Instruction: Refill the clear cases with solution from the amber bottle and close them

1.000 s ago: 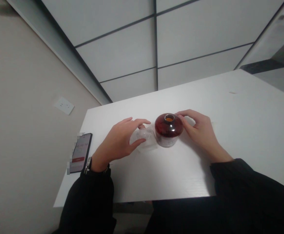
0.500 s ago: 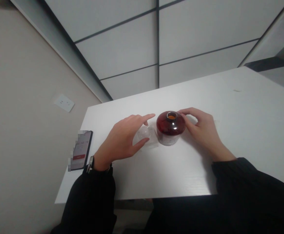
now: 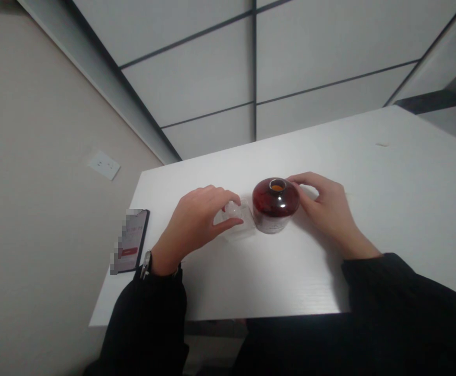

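Note:
A rounded dark red bottle [image 3: 275,203] with an open neck stands upright on the white table. My right hand [image 3: 324,201] holds its right side, thumb in front and the fingertips partly hidden behind it. To the left of the bottle lies a clear, squarish piece [image 3: 239,232], low and see-through. On it is a clear round knob like a stopper [image 3: 232,210]. The thumb and fingers of my left hand [image 3: 202,222] are curled around this knob from both sides.
A phone [image 3: 133,243] lies at the table's left edge, its screen lit. Far right on the white table [image 3: 330,282] is a small pale scrap [image 3: 382,144]. A wall socket [image 3: 105,165] is on the left, and panelled doors [image 3: 212,78] stand behind.
My left hand's fingers, spread apart above the clear piece before, have come down and closed around the round knob. My right hand and the bottle have stayed in place.

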Tool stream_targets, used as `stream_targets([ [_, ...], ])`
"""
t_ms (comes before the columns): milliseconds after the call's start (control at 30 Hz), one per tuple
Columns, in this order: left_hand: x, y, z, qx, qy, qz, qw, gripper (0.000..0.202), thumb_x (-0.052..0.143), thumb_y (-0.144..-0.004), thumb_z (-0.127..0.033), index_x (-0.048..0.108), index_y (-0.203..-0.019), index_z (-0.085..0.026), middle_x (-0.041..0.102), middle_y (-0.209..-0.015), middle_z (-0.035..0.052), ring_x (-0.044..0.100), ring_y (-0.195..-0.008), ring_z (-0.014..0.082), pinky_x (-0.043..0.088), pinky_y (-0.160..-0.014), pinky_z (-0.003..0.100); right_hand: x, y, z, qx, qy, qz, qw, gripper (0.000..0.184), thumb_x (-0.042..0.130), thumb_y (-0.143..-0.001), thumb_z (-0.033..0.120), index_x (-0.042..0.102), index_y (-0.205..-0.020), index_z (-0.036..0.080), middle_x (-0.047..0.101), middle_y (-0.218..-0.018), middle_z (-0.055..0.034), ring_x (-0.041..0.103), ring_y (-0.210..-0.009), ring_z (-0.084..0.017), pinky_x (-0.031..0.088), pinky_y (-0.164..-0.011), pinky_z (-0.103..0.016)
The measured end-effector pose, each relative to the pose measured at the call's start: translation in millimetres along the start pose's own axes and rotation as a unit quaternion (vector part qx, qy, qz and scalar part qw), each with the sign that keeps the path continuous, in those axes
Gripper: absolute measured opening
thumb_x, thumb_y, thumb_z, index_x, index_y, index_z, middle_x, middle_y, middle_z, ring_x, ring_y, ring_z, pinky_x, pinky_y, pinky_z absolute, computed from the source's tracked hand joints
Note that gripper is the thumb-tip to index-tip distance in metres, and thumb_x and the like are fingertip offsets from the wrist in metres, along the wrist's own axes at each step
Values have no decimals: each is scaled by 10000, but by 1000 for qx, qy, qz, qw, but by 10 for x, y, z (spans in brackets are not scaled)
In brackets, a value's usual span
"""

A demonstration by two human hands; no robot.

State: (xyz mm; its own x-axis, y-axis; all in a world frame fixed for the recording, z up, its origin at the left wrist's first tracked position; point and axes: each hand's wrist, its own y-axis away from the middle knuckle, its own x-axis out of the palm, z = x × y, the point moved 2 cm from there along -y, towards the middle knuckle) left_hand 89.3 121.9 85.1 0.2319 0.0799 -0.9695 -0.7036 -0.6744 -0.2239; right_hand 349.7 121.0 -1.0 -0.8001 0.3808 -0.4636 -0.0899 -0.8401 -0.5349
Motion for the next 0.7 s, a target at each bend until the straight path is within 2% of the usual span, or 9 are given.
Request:
stream_targets([
  [133, -5, 15, 16, 10, 16, 13, 1000, 227, 705, -976, -411, 684, -1095, -219, 747, -1020, 39, 671, -915, 243, 467, -774, 353, -8, -3, -7, 2, -4, 2, 1000, 166, 595, -948, 306, 747, -914, 246, 803, -948, -56, 754, -904, -262, 586, -840, -424],
  [233, -26, 45, 28, 18, 63, 32, 997, 224, 635, -1014, -313, 656, -1224, -238, 746, -1156, 45, 681, -1037, 247, 502, -878, 375, -9, -2, -15, -2, -4, 2, 1000, 166, 596, -942, 301, 749, -910, 246, 804, -945, -56, 755, -902, -263, 588, -839, -425],
  [333, -44, 64, 16, 35, 98, 42, 994, 443, 564, -1017, -217, 520, -1457, -255, 706, -1330, 67, 664, -1170, 249, 508, -989, 403, -4, -2, -20, -4, -3, 3, 1000, 171, 593, -944, 304, 750, -911, 246, 804, -949, -57, 755, -901, -264, 590, -836, -427],
  [400, -45, 61, 5, 29, 107, 33, 993, 565, 602, -1002, -246, 431, -1540, -242, 688, -1360, 92, 654, -1206, 258, 506, -1029, 418, -1, -4, -19, -4, -3, 5, 1000, 177, 589, -948, 307, 751, -912, 244, 804, -951, -60, 755, -902, -264, 590, -836, -429],
  [533, -29, 52, 5, -14, 100, 11, 995, 617, 679, -971, -305, 439, -1535, -229, 728, -1182, 73, 687, -1061, 247, 537, -973, 411, -3, -5, -14, 5, -6, 6, 1000, 174, 592, -943, 307, 750, -908, 243, 803, -952, -63, 753, -909, -267, 589, -850, -439],
  [633, -17, 62, 12, 16, 134, 18, 991, 670, 577, -987, -196, 318, -1604, -234, 707, -1290, 81, 647, -1207, 250, 480, -1098, 440, -8, -4, -12, 10, -13, 8, 1000, 158, 602, -934, 300, 749, -911, 246, 803, -954, -59, 752, -911, -266, 588, -859, -443],
  [700, -12, 69, 27, 28, 151, 11, 988, 738, 591, -974, -211, 253, -1630, -224, 660, -1385, 105, 605, -1292, 263, 445, -1152, 457, -9, -2, -12, 10, -16, 10, 1000, 151, 606, -932, 295, 749, -912, 247, 804, -955, -57, 752, -912, -263, 587, -862, -442],
])
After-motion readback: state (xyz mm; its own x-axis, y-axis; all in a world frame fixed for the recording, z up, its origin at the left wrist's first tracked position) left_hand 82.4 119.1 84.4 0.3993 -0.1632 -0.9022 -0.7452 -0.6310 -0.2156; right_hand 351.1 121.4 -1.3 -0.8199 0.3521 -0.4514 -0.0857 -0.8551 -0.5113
